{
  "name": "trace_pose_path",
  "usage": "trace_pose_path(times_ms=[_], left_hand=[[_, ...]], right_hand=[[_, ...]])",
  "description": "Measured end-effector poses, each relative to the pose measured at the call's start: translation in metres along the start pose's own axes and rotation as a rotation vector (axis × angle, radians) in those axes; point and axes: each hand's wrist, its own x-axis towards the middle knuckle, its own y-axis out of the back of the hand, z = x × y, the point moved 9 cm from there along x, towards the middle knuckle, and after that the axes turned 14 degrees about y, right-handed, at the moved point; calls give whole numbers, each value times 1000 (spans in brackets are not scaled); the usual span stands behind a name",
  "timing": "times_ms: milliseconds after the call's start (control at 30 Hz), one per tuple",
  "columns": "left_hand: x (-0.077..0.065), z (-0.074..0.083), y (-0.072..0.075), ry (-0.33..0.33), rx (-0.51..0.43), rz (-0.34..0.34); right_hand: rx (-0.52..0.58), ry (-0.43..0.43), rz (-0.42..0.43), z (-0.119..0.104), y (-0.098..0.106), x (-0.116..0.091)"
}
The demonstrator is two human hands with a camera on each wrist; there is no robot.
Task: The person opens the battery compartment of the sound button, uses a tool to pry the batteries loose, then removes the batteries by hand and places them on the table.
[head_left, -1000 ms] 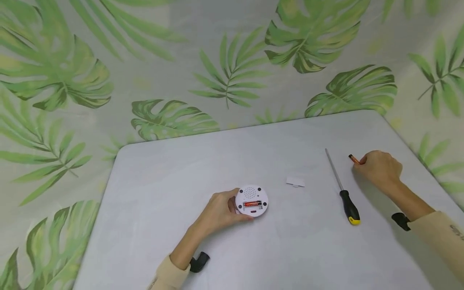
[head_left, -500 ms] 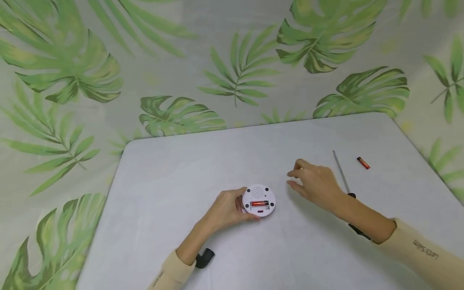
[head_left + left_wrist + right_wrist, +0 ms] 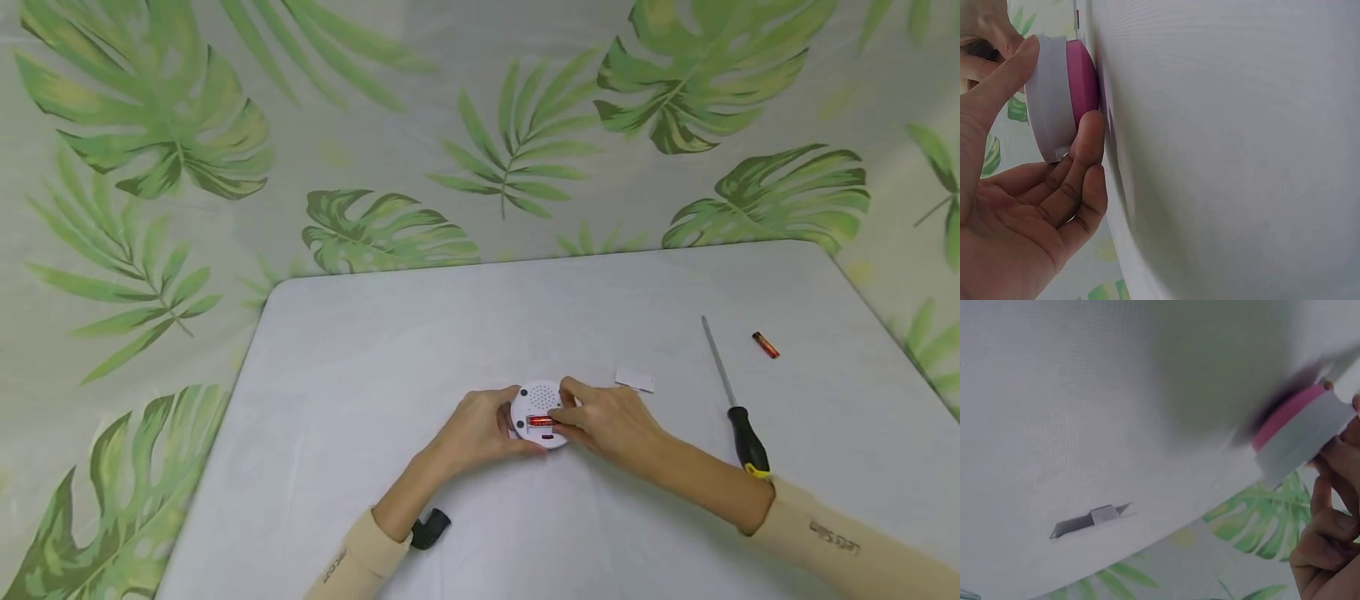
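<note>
A round white device (image 3: 538, 393) lies with its speaker-holed side up, showing dark rubber feet and an uncovered battery compartment. Its pink underside (image 3: 1082, 81) faces the table in the left wrist view. My left hand (image 3: 477, 431) grips it by the left edge, thumb at the near rim and fingers round the far side. One red battery (image 3: 539, 421) sits in the compartment. Over the device's right part, my right hand (image 3: 611, 421) has curled fingers, with fingertips pinching at the battery's right end. These fingers hide that end of the compartment.
A small white battery cover (image 3: 634, 380) lies just beyond my right hand. Farther right is a screwdriver (image 3: 747, 439) with a black and yellow handle, partly behind the right forearm. A loose red battery (image 3: 766, 345) lies near the right edge of the white table (image 3: 375, 333).
My right hand has let go of a red battery at the far right and moved left to the device. The left hand keeps its grip. The head view has shifted slightly.
</note>
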Motion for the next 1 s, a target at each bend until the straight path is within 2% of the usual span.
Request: trace_pose_path(times_ms=[167,400,600,800,1000], left_hand=[[1,2,0,-2,3,8],[1,2,1,11,8,22],[1,3,0,6,17,24],[1,3,-1,20,21,25],[1,5,0,12,9,32]], right_hand=[[-56,39,35,-5,0,0],[-75,57,67,-10,-2,-1],[-108,37,96,-10,0,-6],[-133,-19,62,-9,1,-9],[-179,-7,24,-14,-1,-6]])
